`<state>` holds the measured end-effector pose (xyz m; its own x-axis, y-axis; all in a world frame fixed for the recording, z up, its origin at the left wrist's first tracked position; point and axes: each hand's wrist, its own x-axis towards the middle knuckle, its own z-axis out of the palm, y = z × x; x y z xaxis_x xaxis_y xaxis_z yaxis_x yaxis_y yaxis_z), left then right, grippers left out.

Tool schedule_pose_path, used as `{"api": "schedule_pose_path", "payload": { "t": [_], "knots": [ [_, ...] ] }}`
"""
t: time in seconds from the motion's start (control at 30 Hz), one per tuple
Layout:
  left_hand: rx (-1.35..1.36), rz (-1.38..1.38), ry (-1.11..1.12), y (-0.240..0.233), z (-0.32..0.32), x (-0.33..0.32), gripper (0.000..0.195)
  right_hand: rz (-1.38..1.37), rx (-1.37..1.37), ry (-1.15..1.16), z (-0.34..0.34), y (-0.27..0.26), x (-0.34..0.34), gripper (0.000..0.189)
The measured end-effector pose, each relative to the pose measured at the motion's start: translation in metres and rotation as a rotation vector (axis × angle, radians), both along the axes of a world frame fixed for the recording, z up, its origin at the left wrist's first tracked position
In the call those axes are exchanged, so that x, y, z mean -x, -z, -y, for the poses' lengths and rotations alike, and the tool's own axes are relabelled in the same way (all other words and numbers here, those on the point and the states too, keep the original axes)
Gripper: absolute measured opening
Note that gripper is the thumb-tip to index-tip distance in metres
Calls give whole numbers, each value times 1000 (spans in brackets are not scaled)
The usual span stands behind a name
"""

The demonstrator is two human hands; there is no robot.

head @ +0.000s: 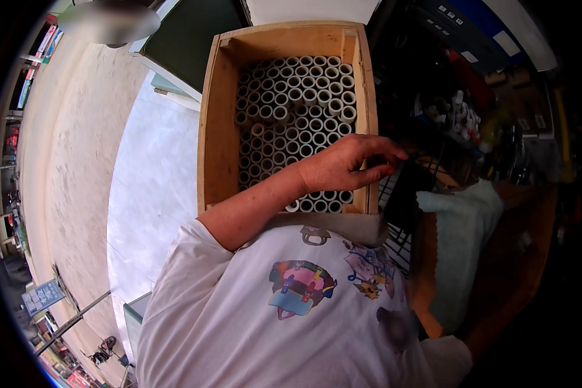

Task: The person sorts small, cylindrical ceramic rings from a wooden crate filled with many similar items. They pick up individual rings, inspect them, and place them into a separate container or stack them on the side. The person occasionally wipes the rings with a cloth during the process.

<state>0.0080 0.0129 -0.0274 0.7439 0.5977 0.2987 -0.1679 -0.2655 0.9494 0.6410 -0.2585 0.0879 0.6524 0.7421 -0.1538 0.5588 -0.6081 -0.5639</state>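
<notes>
My left hand (361,162) reaches across the right wall of a wooden box (206,131). Its fingers are bent and apart, and I see nothing held in them. White round tubes (295,94) stand on end, packed in rows inside the box; some rise higher than others. My forearm hides part of the near rows. Just past my left fingertips is a black object (407,194) in shadow. At the right hangs a pale, scallop-edged cloth (458,233). My right arm runs into deep shadow there; my right hand (519,194) seems to be by the cloth's upper end, too dark to make out.
A wire rack (397,247) shows beside the box's near right corner. An orange-brown surface (424,296) lies below the cloth. Shadowed clutter with small white pieces (458,116) is at the upper right. A dark green panel (189,43) stands left of the box, beside pale floor (150,155).
</notes>
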Motion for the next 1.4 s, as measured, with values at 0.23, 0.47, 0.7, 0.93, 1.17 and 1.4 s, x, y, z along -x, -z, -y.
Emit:
{"api": "schedule_pose_path", "payload": {
  "t": [0.23, 0.47, 0.7, 0.93, 1.17, 1.4],
  "knots": [
    [23, -32, 28, 2, 0, 2, 32, 297, -295, -252, -78, -96, 139, 28],
    [25, -30, 35, 1, -1, -1, 32, 126, -338, -691, -160, -87, 328, 25],
    [8, -13, -9, -8, 2, 4, 34, -193, -392, -1053, -237, -33, 447, 30],
    [335, 90, -14, -10, 2, 3, 60, -514, -411, -793, -249, 8, 441, 24],
    [11, 67, -326, -10, 2, 3, 58, -503, -306, -744, -252, 15, 442, 22],
    [-268, 30, -451, -6, -3, 5, 56, -435, -269, -720, -250, 20, 449, 20]
  ]
}}
